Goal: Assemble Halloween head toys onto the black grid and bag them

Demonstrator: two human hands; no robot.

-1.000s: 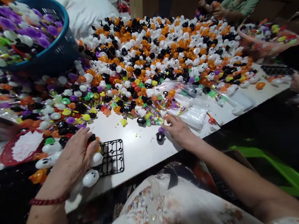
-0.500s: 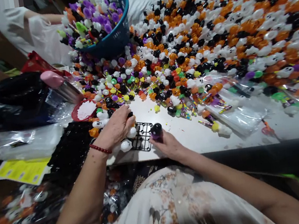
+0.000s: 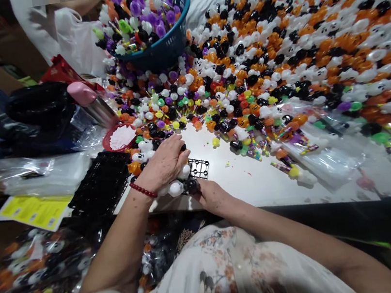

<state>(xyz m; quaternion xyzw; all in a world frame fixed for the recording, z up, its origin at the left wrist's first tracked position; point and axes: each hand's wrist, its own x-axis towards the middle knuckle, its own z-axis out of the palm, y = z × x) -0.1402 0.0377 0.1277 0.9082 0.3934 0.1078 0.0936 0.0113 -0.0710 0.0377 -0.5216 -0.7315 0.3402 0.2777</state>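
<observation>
A black plastic grid [image 3: 200, 167] lies on the white table near its front edge, partly covered by small toy pieces. My left hand [image 3: 163, 163] curls over its left side, fingers bent around pieces I cannot make out. Below that hand sits a white piece [image 3: 176, 188]. Closed around a black piece [image 3: 191, 186], my right hand [image 3: 213, 196] holds it at the grid's near edge, right beside the white one. The underside of the left hand is hidden.
Heaped toys [image 3: 273, 51] cover the table's back and right. A blue basket [image 3: 166, 48] of toys stands behind, near a person's arm [image 3: 85, 1]. Left are a pink-lidded bottle [image 3: 89, 101], a red dish [image 3: 108, 140], black grids [image 3: 100, 185] and plastic bags [image 3: 48, 173].
My right hand has moved the black piece left and down, next to the white piece over the grid. The whole view has shifted, so the table appears further right.
</observation>
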